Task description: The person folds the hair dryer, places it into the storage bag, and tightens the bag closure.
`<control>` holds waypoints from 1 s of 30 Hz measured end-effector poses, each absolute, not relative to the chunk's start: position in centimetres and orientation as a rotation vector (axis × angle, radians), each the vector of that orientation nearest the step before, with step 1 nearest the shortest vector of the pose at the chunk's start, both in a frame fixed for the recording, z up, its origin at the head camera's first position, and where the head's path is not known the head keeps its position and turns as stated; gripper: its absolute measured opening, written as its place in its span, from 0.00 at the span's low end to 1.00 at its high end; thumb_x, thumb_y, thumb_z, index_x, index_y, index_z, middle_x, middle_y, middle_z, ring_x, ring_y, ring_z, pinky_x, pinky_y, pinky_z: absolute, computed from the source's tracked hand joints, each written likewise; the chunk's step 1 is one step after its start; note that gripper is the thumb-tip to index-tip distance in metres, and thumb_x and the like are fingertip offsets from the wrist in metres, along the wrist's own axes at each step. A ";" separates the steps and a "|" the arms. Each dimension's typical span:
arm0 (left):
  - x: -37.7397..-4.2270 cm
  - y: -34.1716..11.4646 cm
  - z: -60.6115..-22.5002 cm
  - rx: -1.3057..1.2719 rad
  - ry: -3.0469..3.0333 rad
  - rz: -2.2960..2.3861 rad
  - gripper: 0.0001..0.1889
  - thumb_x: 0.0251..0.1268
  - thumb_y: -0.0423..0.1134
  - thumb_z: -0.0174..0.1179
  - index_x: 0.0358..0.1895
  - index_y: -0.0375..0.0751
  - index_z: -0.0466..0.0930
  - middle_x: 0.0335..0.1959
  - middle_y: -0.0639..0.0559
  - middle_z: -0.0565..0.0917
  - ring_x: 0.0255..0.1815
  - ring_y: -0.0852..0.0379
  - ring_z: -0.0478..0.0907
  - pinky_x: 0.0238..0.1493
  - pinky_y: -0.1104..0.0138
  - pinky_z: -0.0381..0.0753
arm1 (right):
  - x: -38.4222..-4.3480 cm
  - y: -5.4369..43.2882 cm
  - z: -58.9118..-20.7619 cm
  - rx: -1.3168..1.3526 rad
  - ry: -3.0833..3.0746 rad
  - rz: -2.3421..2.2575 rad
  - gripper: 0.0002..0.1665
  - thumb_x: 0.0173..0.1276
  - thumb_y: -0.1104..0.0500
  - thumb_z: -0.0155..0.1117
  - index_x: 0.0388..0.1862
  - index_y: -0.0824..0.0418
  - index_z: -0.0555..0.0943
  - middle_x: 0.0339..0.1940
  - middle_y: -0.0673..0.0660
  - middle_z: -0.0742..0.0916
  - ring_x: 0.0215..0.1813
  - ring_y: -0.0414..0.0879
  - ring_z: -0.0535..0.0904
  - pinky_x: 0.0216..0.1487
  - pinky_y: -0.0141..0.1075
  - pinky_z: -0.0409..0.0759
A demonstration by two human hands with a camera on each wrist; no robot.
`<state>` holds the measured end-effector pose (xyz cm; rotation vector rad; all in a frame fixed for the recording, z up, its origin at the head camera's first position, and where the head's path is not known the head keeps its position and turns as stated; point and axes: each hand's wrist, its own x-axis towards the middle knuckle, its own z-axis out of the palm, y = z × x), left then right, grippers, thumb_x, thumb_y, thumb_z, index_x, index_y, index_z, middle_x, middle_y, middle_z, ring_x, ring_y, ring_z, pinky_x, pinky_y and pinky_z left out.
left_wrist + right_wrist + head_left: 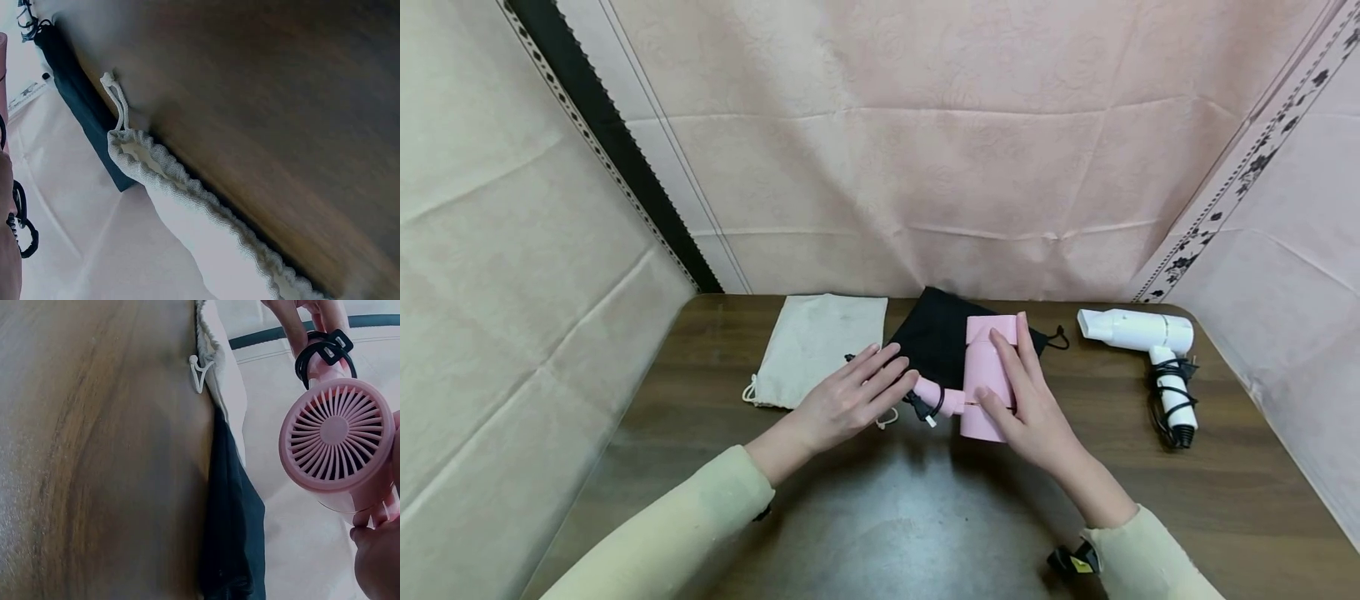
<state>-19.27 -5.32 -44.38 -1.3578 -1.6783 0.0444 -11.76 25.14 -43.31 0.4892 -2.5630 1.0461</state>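
Note:
A pink hair dryer point(983, 375) is held above the table by both hands, its barrel upright in the head view and its handle pointing left. My right hand point(1037, 417) grips the barrel, thumb and fingers on its right side. My left hand point(850, 400) holds the end of the handle, where a black cord point(325, 356) is wound round it. The round slotted grille point(334, 431) shows in the right wrist view. Behind the dryer lie a white drawstring pouch point(827, 342) and a black drawstring pouch point(928, 337), the black one partly covered by the dryer.
On the right of the brown wooden table point(880, 533) lies a white hair dryer point(1138, 330) with a black cord wound round its handle. Pale cloth hangs behind and along both sides of the table.

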 end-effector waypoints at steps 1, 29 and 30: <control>-19.3 -5.3 -44.3 -1.362 -1.675 0.042 0.18 0.82 0.24 0.47 0.64 0.35 0.82 0.59 0.38 0.86 0.65 0.40 0.84 0.66 0.51 0.83 | -11.8 25.1 -43.3 0.496 -2.559 1.041 0.47 0.75 0.59 0.66 0.89 0.54 0.57 0.92 0.55 0.41 0.86 0.68 0.53 0.72 0.73 0.68; -19.3 -6.0 -43.6 -1.557 -1.616 0.170 0.20 0.83 0.27 0.43 0.66 0.39 0.81 0.63 0.40 0.85 0.67 0.42 0.82 0.71 0.50 0.78 | -11.5 24.9 -43.8 0.698 -2.672 0.969 0.47 0.76 0.57 0.69 0.88 0.56 0.59 0.92 0.55 0.47 0.86 0.63 0.56 0.78 0.53 0.68; -19.1 -6.1 -43.9 -1.558 -1.615 0.166 0.21 0.82 0.26 0.43 0.66 0.39 0.81 0.63 0.40 0.85 0.67 0.42 0.82 0.71 0.50 0.79 | -11.5 24.8 -43.9 0.698 -2.684 0.972 0.47 0.76 0.56 0.69 0.88 0.56 0.58 0.92 0.55 0.47 0.86 0.63 0.56 0.77 0.57 0.69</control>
